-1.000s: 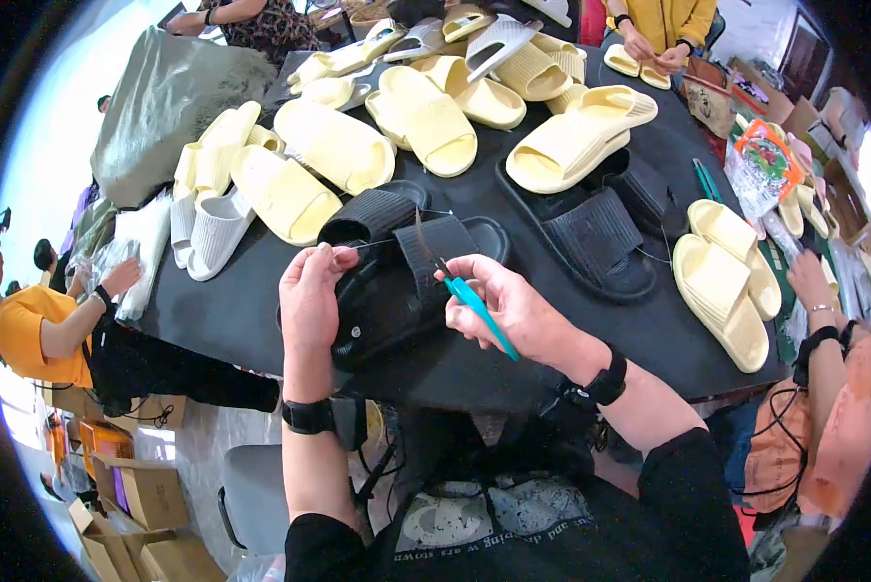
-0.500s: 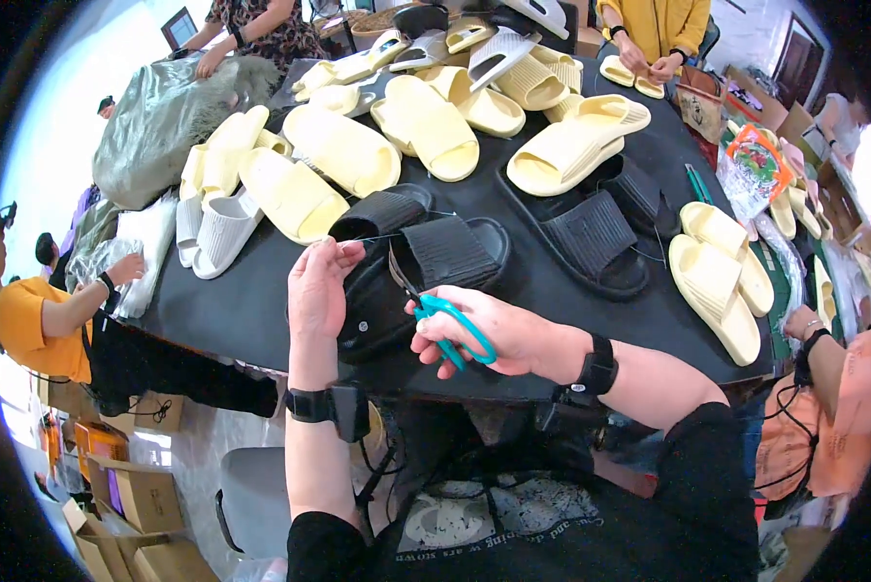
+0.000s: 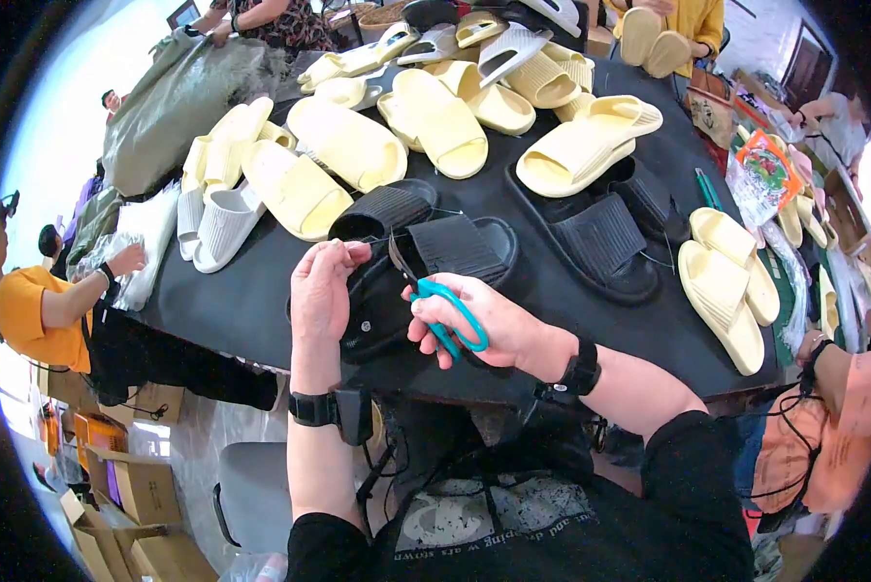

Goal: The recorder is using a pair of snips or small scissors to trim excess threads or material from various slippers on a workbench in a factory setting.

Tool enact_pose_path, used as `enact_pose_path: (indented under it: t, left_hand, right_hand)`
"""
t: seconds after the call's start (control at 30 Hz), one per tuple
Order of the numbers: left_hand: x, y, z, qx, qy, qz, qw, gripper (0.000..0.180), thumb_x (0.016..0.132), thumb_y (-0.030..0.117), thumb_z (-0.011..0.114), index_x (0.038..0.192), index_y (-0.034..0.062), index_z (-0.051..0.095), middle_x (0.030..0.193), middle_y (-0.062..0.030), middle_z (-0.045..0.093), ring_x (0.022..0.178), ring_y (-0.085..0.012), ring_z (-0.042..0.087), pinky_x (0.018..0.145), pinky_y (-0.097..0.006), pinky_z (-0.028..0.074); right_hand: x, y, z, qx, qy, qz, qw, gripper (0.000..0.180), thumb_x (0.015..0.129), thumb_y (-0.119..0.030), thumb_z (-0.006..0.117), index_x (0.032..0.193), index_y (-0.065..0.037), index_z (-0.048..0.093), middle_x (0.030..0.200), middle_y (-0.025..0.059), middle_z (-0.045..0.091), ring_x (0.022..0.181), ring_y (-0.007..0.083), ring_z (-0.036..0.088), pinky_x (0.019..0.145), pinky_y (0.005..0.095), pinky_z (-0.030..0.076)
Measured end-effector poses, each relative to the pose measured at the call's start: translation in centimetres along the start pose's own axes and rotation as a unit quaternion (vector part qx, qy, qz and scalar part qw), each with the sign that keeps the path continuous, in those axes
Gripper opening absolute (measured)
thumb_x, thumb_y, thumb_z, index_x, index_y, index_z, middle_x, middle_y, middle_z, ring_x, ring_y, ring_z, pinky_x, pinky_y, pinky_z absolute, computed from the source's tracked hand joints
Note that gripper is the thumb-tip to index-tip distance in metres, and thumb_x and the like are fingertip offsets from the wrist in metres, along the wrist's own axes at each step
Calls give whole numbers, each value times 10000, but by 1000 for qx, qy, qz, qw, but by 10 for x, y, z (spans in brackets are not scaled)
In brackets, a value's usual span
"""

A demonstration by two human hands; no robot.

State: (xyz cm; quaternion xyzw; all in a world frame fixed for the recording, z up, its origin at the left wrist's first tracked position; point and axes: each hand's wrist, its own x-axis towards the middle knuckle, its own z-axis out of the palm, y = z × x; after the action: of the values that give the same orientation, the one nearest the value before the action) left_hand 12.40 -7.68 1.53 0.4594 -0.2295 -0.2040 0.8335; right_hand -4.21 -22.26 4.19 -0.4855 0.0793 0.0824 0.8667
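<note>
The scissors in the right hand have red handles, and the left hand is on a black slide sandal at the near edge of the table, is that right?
Not quite. The scissors in the right hand have teal handles, not red, as the head view shows. The rest holds: the left hand is on a black slide sandal at the near edge of the table.

Black slides [image 3: 591,228] crowding tabletop [image 3: 232,301] ahead

Black table [image 3: 251,301]: yellow slides [image 3: 343,141], black slides [image 3: 600,238] (scattered).
</note>
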Motion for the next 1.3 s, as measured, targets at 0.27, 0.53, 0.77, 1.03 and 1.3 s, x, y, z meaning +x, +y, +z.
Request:
enact_pose_path:
  t: [0.27,0.53,0.77,1.03,1.3]
  left_hand:
    - [-2,1,4,19,0,7,1000,123,876,79,548,839,-11,625,852,-139,669,812,-210,628,831,-341,467]
    - [-3,1,3,24,4,12,1000,122,875,84,554,835,-9,624,847,-133,666,811,-207,625,832,-339,465]
    - [-2,2,4,22,6,6,1000,133,881,97,558,830,-8,621,850,-132,664,811,-205,618,829,-340,462]
    - [-3,2,4,14,-2,11,1000,131,883,95,556,831,-7,622,856,-137,666,810,-208,623,829,-337,463]
    - [-6,2,4,40,-22,11,999,102,850,43,537,792,-8,603,872,-132,668,830,-189,616,838,-325,459]
  right_hand:
    - [0,10,-3,5,6,-28,1000,277,881,-161,591,1099,-25,488,778,73,599,568,96,574,427,213,451]
    - [-4,9,-1,0,18,-18,1000,301,853,-173,606,1094,-29,495,724,33,554,510,59,504,395,185,406]
    - [-6,10,-5,16,-6,-2,1000,304,862,-158,594,1116,-27,490,755,50,565,546,77,529,419,205,434]
    - [-8,12,3,42,-41,50,997,362,882,-173,579,1184,-29,438,869,92,589,742,160,600,573,297,524]
    - [3,5,7,19,-23,10,1000,342,889,-187,580,1161,-27,448,852,94,601,738,168,611,545,293,526]
